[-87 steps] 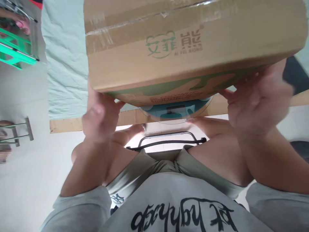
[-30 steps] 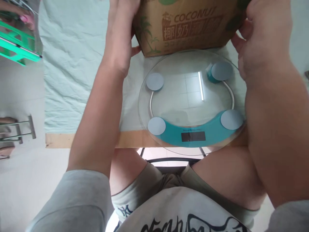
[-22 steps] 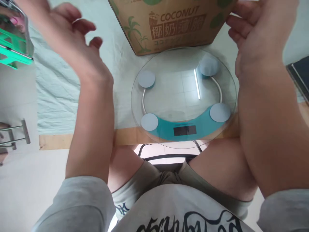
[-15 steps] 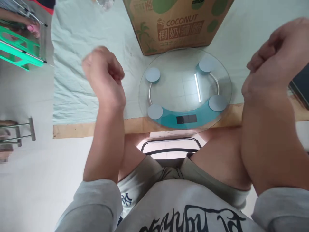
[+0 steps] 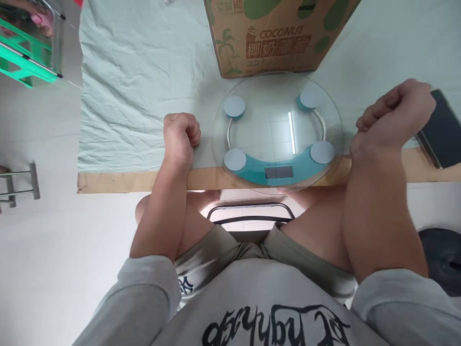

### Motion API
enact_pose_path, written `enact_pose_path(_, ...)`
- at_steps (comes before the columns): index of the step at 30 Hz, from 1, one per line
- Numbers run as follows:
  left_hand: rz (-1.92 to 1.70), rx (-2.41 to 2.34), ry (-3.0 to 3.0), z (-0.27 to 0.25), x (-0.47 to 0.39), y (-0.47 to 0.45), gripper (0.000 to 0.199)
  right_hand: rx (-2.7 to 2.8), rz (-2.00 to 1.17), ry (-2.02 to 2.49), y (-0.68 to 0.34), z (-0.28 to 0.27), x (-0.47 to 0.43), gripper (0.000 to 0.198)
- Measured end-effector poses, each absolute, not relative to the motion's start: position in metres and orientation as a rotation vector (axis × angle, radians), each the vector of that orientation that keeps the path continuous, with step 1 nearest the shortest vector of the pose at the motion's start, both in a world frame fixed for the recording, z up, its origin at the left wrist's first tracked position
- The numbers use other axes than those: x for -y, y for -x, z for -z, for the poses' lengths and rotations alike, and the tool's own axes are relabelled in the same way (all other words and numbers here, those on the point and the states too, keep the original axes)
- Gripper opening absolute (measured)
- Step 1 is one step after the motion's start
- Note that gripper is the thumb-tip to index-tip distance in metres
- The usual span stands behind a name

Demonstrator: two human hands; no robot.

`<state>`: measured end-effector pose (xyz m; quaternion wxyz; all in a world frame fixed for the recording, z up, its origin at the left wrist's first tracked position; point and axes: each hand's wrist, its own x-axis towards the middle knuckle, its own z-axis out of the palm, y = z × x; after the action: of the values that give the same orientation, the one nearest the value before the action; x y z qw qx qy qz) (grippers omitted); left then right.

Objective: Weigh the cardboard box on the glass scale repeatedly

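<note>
A round glass bathroom scale (image 5: 264, 132) lies on the table's front edge, with a teal band and a dark blank display nearest me. My left hand (image 5: 182, 137) is curled into a fist on the cloth to the left of the scale, apart from it. To the right of the scale, my right hand (image 5: 398, 113) is also a closed fist. It lies between the scale and a dark phone-like slab (image 5: 441, 129), which it partly covers. Nothing shows in either fist.
Behind the scale stands a brown cardboard box (image 5: 277, 53) printed with COCONUT. Pale green cloth (image 5: 126, 96) covers the table, leaving a wooden edge strip (image 5: 118, 181). A green plastic stool (image 5: 29, 57) is at far left, and a black round object (image 5: 441, 262) at lower right.
Both fists have come down toward the table, the left one moving right and nearer the scale. More of the dark slab shows now. The view has shifted slightly.
</note>
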<state>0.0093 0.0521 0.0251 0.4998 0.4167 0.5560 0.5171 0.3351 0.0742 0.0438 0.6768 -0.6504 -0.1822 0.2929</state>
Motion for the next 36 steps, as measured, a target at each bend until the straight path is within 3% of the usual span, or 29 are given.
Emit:
enact_pose_path(7, -0.870, -1.448, -1.187, -0.028, -0.070, -0.009, 0.046, 0.514, -0.566, 1.460, -0.352, -0.025, -0.097, 0.032)
enact_pose_path(19, -0.900, -1.531, -1.189, -0.026, -0.061, -0.011, 0.050, 0.704, -0.441, 1.394, -0.363, 0.020, -0.116, 0.023)
enact_pose_path(29, -0.912, -1.488, -1.173, -0.028, -0.059, -0.005, 0.049, 0.701, -0.378, 1.306, -0.350, -0.001, -0.107, 0.024)
enact_pose_path(36, -0.911, -1.477, -1.162, -0.025, -0.061, -0.005, 0.047, 0.864, -0.368, 1.371, -0.374, 0.017, -0.109, 0.015)
